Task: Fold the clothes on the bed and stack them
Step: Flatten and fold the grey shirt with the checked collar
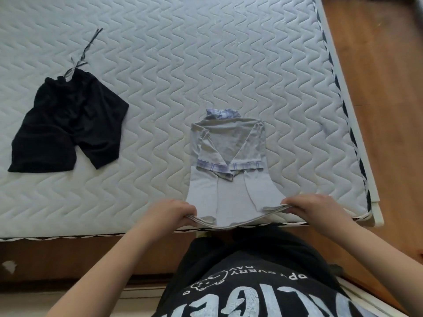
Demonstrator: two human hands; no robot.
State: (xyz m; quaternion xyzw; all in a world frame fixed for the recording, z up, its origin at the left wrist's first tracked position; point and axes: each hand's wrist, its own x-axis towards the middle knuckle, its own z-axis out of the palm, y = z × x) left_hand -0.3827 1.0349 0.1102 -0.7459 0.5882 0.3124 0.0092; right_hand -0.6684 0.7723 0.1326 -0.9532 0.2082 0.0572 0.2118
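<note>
— Since both hands sit at the near edge of the bed [160, 65], what are they doing?

— The left hand [172, 210] and right hand [317, 208] each have their fingers closed on a near corner of the grey shirt [229, 156], holding its hem just off the mattress. I'd guess that is to carry the hem up toward the collar for the next fold.

— And the sleeves?

— Already crossed over the middle, checked cuffs meeting, so the shirt lies narrow, right of centre.

— Anything in the way?

— No. The black shorts [68, 124] lie unfolded, well apart on the far left, drawstring [84, 51] trailing away. Nothing is stacked yet.
</note>
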